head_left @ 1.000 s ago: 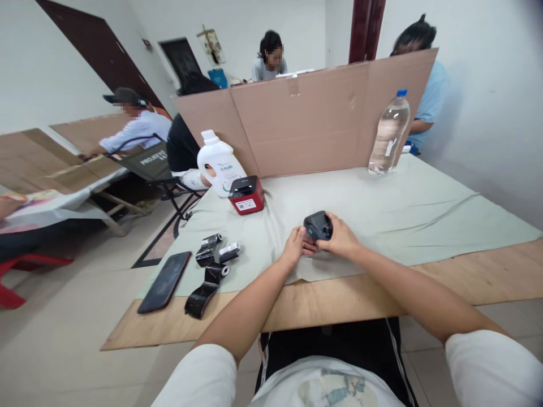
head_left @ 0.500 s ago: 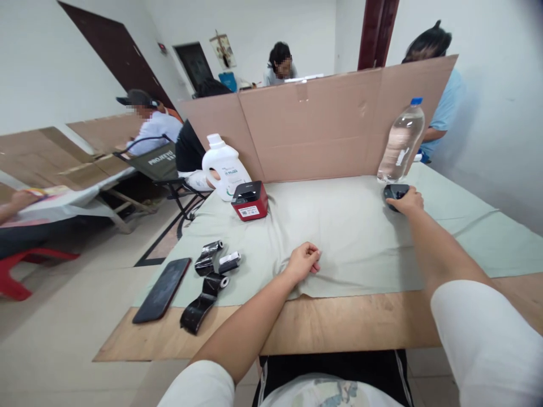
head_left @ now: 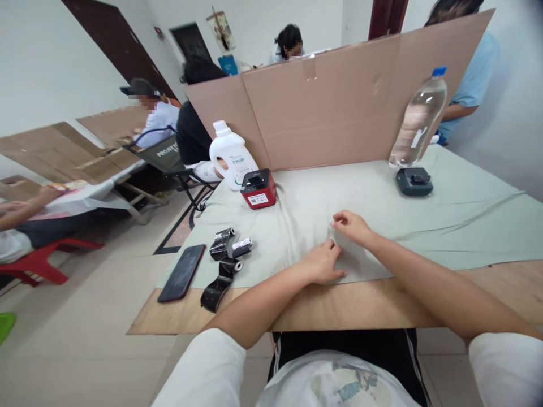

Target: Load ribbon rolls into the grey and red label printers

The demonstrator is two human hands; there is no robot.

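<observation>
My left hand (head_left: 324,263) rests low over the cloth near the front edge, fingers spread and holding nothing. Just above and to its right, my right hand (head_left: 352,226) hovers over the cloth with loosely bent fingers and nothing visible in them. A small dark box-shaped device (head_left: 414,183) stands at the right, apart from both hands. Left of my hands lie black film rolls: one partly unrolled (head_left: 221,244), a small one (head_left: 242,247) and a longer unrolled strip (head_left: 219,285). Farther back sits a red and black box-shaped device (head_left: 258,191) with a white label.
A large clear bottle (head_left: 419,121) with a blue cap stands behind the dark device. A white jug (head_left: 233,158) stands behind the red device. A phone (head_left: 182,273) lies at the left edge. A cardboard panel (head_left: 331,113) closes off the back; other people sit beyond.
My right hand has let go of the dark device and come left towards my left hand. My left hand's fingers have spread. The camera view has shifted.
</observation>
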